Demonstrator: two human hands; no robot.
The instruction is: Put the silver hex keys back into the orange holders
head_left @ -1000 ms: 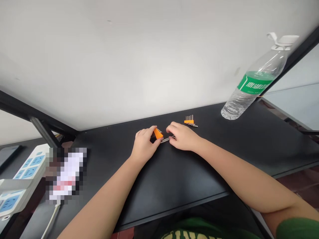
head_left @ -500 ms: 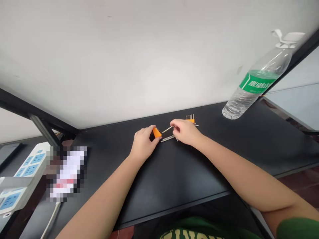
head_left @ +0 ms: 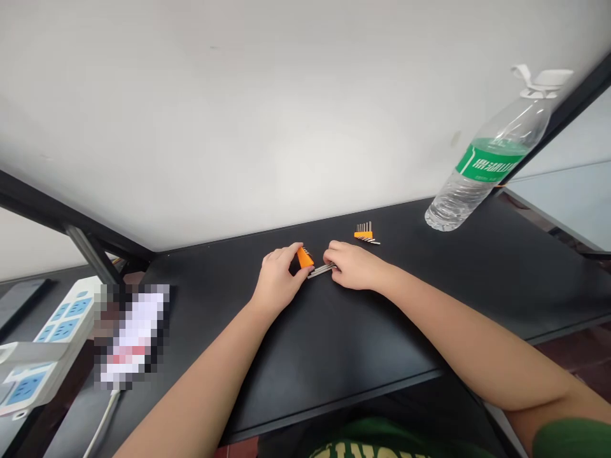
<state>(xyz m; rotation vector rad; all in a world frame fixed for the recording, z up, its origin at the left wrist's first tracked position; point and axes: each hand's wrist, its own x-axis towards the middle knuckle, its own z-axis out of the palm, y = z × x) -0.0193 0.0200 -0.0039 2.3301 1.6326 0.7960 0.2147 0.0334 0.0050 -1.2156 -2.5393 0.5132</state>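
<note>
My left hand (head_left: 278, 280) pinches an orange hex key holder (head_left: 305, 257) between thumb and fingers; short dark slots or key ends show along its upper side. Just right of it, a few thin metal hex keys (head_left: 321, 271) lie together on the black tabletop. The fingers of my right hand (head_left: 356, 264) are curled down onto the right ends of these keys, hiding them. Which of the keys the fingers grip is hard to see. Farther back stands a second orange holder (head_left: 363, 235) with several metal keys sticking up and others lying across its front.
A large clear bottle (head_left: 491, 156) with a green label stands at the back right. On the left are a blurred phone-like object (head_left: 133, 337) with a white cable (head_left: 101, 420) and a white power strip (head_left: 60, 343). Behind the black tabletop (head_left: 305, 356) rises a white wall.
My right hand has come down and toward me, from holding a thin key pointed at the left-hand holder to the loose keys. The back holder is now uncovered.
</note>
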